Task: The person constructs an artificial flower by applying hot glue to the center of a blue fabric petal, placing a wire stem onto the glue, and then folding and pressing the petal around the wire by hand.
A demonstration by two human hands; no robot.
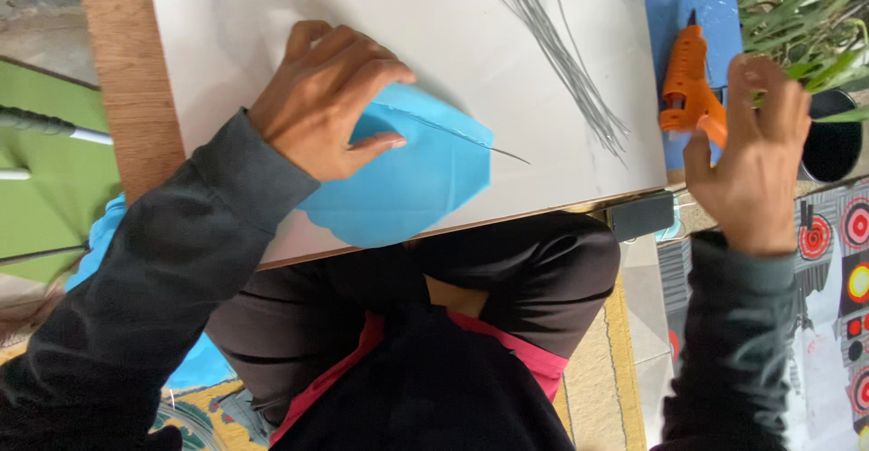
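White board (272, 17) on lap — blue paper (416, 180), wires (566, 57); patterned floor mat (837, 261).

White board (272, 17) on wooden table (127, 80); patterned floor mat (625, 370) below.

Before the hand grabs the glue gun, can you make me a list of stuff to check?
1. Left hand pins the blue paper: ok.
2. Wire lies along the paper's fold: ok.
3. Right hand is empty and open: ok.
4. Glue gun is within reach, at the fingertips: ok.
5. Glue gun is hot: cannot tell.
6. Spare wires lie apart from the paper: ok.
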